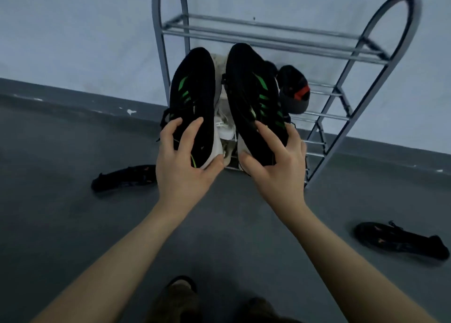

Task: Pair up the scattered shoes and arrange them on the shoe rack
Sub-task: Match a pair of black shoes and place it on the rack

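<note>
Grey floor [73,225] meets a pale wall [73,29], and against that wall stands the metal shoe rack [268,29]. Before the rack, the left hand [181,166] grips the heel of one black shoe with green stripes [192,90], fingers curled over its upper and thumb under the white sole. The right hand [280,169] holds the matching shoe [251,86] the same way. Both shoes point up, side by side. Behind them, white shoes [225,127] and a dark shoe with a red mark [294,90] sit on the rack. Two black shoes lie on the floor, one at left [124,177], one at near right [400,239].
</note>
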Demonstrator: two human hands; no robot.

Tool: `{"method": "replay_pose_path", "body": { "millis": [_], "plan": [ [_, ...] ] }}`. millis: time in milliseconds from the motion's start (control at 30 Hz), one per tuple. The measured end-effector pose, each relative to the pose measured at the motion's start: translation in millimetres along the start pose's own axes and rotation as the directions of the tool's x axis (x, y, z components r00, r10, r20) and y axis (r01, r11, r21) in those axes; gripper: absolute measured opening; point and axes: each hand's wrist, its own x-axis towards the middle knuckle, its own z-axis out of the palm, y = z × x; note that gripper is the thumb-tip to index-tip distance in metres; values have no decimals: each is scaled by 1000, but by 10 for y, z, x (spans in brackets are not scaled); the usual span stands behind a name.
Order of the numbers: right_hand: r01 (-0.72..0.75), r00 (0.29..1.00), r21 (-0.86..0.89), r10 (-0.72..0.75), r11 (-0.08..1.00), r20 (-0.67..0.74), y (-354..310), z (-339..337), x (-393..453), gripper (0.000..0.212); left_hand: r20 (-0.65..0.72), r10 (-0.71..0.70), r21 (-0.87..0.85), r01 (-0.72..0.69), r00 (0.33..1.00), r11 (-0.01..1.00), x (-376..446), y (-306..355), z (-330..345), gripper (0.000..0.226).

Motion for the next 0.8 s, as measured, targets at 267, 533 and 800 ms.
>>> {"method": "replay_pose_path", "body": {
  "millis": [267, 533, 800],
  "plan": [
    [86, 993, -65, -91, 994, -73, -427, -131, 794, 57, -42, 137, 11, -136, 990, 991, 956, 355, -132, 72],
    [75, 989, -175, -96, 982, -114, -418, 139, 1778, 55, -34, 205, 69, -202, 978, 977, 1947, 163, 71, 57],
    [-94, 989, -132, 77, 987, -129, -329, 692, 2483, 49, -21, 135, 18, -134, 991, 991, 2706, -183, 410, 46]
  ]
}}
